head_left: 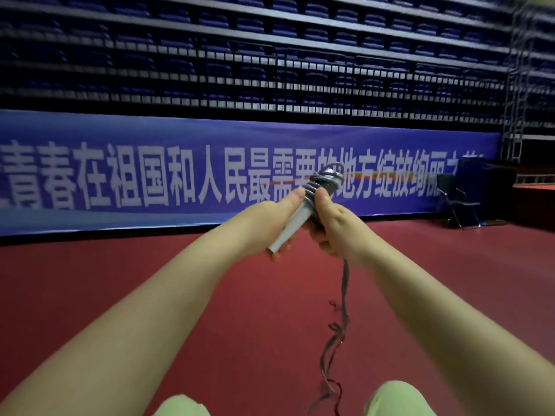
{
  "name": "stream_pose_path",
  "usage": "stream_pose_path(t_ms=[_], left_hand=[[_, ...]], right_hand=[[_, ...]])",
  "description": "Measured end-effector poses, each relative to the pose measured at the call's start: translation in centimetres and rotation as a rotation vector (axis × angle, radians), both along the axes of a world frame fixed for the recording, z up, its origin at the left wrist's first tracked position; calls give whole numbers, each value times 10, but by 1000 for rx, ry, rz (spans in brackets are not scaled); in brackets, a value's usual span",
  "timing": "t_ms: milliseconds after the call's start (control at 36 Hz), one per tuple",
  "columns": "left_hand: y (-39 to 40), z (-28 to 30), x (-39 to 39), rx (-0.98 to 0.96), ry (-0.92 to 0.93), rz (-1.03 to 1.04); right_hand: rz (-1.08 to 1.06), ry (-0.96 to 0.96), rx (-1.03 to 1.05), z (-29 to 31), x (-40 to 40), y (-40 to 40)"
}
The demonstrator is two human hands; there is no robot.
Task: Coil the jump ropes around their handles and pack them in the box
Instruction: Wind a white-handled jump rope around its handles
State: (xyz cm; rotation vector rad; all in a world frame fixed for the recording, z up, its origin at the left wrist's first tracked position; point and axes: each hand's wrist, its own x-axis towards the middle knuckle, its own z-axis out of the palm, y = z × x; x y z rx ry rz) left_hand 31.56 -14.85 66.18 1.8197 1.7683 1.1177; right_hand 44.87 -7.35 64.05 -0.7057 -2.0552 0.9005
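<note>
I hold a pale grey jump rope handle (292, 225) up in front of me, tilted with its far end up and to the right. Dark rope coils (322, 180) wrap the upper part of the handle. My left hand (270, 223) grips the bare lower part of the handle. My right hand (333, 226) grips the rope against the handle from the right. The loose, kinked rope tail (338, 331) hangs from under my right hand down between my knees. No box is in view.
Red sports floor (150, 271) spreads ahead. A blue banner wall (120, 175) with white characters runs across, with folded blue seating above. A black folding chair (456, 199) stands at the right by a metal truss. My light green knees (396, 399) show at the bottom.
</note>
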Motion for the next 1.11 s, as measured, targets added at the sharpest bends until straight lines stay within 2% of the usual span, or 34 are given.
stream_pose_path(t_ms=[83,139,222,278,333,417,556,611,750,806,917,1000,1111], left_hand=[[-13,9,8,2,272,148],[-22,16,12,28,475,161],[-26,25,12,163,648,151],[-33,33,16,182,661,158],[-41,39,24,133,540,122],[-45,41,18,1,111,-39],[-59,28,-9,-153,-257,-366],[-64,22,-10,-150,-344,-469],[-61,15,-12,9,-322,-327],[-61,15,-14,90,-208,-205],[-58,14,-28,271,173,75],[-58,11,-32,267,265,134],[-56,4,-32,266,318,129]], right_hand=[[3,-56,-68,5,7,-8],[30,-58,-145,11,12,-12],[54,-40,-148,22,18,-23],[71,23,-136,29,19,-32],[87,95,-133,34,20,-38],[126,190,-138,39,19,-41],[240,279,-178,39,5,-42],[275,302,-177,38,1,-43],[266,276,-170,42,-14,-45],[241,189,-158,45,-17,-44],[122,16,-76,50,-16,-44],[64,-60,-18,51,-14,-48],[65,-25,0,46,-15,-50]])
